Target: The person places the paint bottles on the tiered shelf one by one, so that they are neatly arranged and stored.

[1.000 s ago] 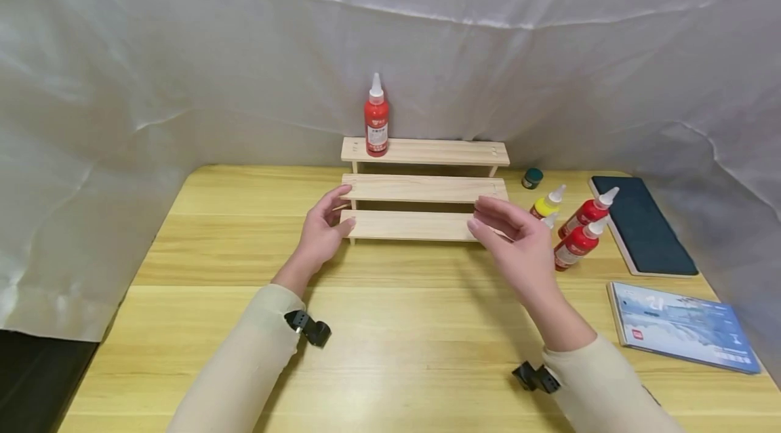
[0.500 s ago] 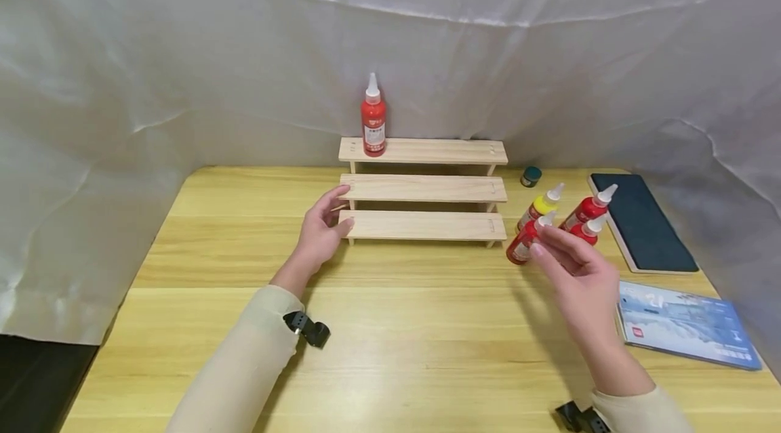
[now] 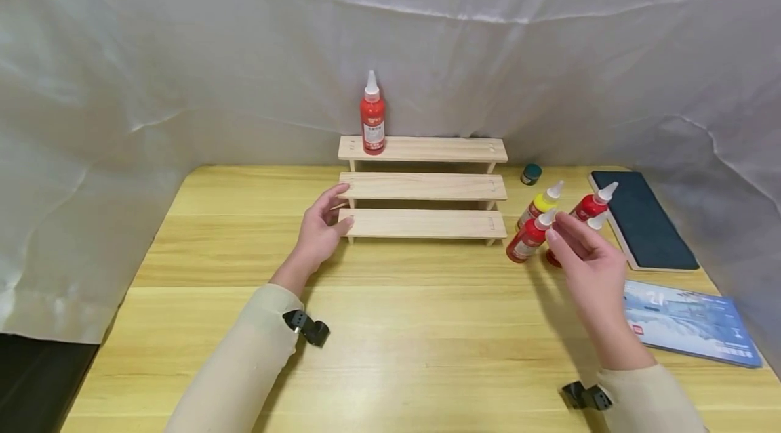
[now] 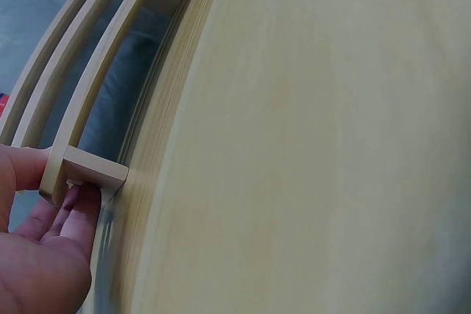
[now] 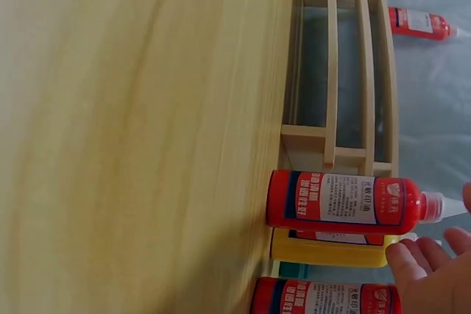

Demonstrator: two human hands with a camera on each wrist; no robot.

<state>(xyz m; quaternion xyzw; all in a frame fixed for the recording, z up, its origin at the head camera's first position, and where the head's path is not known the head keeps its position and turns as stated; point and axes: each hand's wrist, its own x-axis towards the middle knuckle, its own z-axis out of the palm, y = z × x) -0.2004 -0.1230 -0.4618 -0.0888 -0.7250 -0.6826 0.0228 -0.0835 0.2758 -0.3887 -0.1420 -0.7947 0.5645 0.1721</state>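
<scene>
A three-tier wooden shelf (image 3: 421, 224) stands at the back of the table. My left hand (image 3: 319, 230) grips its left end, thumb on the lowest board and fingers around the end leg (image 4: 96, 168). My right hand (image 3: 590, 270) is beside the nozzle of the front red squeeze bottle (image 3: 526, 243), fingers and thumb apart, holding nothing. Behind that bottle stands a yellow squeeze bottle (image 3: 539, 205). A red bottle (image 3: 589, 207) stands farther right; another (image 5: 324, 298) is mostly hidden by my hand in the head view. One red bottle (image 3: 373, 127) is upright on the top board.
A small dark green jar (image 3: 531, 174) sits right of the shelf. At the right edge lie a dark-covered pad (image 3: 647, 226) and a blue picture-covered book (image 3: 692, 324). A grey curtain (image 3: 244, 67) hangs behind the wooden table (image 3: 390, 352).
My right hand has moved from the shelf's right end rightward to the bottles, then slightly farther right past the front red bottle's nozzle. The left hand has stayed on the shelf.
</scene>
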